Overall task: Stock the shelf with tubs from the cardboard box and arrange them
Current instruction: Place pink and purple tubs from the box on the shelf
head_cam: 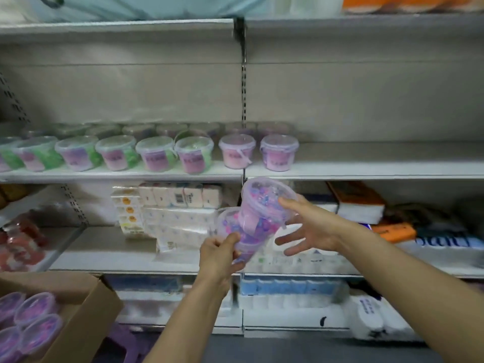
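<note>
Two clear tubs with purple and blue contents are stacked and tilted in front of the shelf edge. My left hand grips the lower tub near its base. My right hand is at the upper tub, thumb lying on its rim and the other fingers straight and spread below it. The middle shelf carries a row of green tubs and two pink tubs, with more behind them. The cardboard box at the lower left holds several purple tubs.
The middle shelf's right half is bare. The shelf below holds tissue packs and orange packages. Paper rolls fill the bottom shelf. Red packs sit at the left. A purple stool stands beside the box.
</note>
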